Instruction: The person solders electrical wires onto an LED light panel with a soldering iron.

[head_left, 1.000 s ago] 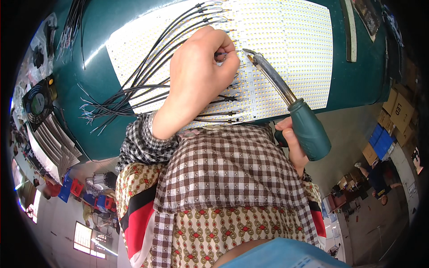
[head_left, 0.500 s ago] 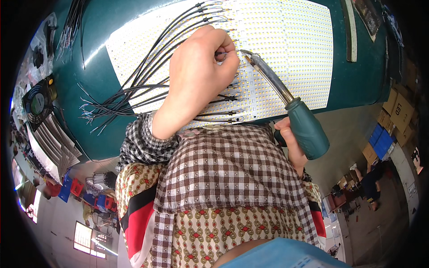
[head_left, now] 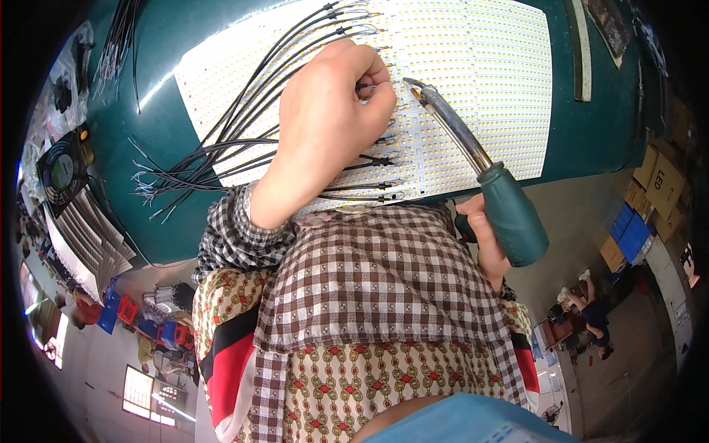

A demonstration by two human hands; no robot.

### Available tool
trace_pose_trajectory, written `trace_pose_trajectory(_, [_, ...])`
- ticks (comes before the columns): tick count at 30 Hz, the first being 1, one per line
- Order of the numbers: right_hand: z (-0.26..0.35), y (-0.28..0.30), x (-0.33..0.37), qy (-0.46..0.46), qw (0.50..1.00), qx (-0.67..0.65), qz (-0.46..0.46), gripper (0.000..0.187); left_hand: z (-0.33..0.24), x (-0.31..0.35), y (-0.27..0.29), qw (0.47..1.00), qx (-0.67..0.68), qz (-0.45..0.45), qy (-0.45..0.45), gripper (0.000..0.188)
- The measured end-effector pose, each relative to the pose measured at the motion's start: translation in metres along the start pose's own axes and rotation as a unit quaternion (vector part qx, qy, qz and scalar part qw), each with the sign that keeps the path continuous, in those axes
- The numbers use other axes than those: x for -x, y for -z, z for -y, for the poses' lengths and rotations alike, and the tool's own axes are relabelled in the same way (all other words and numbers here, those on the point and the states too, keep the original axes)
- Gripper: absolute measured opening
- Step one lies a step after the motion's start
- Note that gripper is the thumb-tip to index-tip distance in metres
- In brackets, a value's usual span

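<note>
My left hand [head_left: 329,122] is closed in a pinch over the white LED panel [head_left: 502,96]. Between its fingertips is the end of a black cable, mostly hidden by the fingers. In my right hand [head_left: 487,240] is a soldering iron [head_left: 513,218] with a dark green handle. Its bent metal shaft slants up and left, and the tip is just right of my left fingertips, a small gap apart. Several other black cables [head_left: 244,103] lie across the panel's left part, their stripped ends in a row along one strip.
The panel lies on a dark green table [head_left: 162,221]. At the left are a small black fan [head_left: 65,166] and a stack of pale strips [head_left: 88,236]. More cables [head_left: 122,44] hang at the far left. A long bar [head_left: 580,52] lies right of the panel. Cardboard boxes [head_left: 661,184] stand beyond.
The soldering iron has shifted slightly right, its tip farther from my left fingertips. My left hand stays nearly still. A person in the right background has changed position.
</note>
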State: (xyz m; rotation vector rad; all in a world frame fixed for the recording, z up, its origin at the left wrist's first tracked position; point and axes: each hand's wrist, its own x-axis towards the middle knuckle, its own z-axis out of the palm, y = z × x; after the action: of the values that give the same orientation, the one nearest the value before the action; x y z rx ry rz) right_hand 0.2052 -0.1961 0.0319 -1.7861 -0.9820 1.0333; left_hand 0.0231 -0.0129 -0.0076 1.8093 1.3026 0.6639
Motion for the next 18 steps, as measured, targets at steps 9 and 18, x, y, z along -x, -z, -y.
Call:
trace_pose_trajectory(9, [-0.004,0.004,0.001,-0.026,1.000,0.012,0.006,0.016,-0.003,0.001,-0.002,1.000,0.003,0.004,0.001,0.005])
trace_pose_trajectory(18, [0.000,0.004,0.002,-0.003,1.000,0.024,0.003,0.019,-0.003,0.001,-0.002,1.000,-0.005,0.009,0.003,0.005])
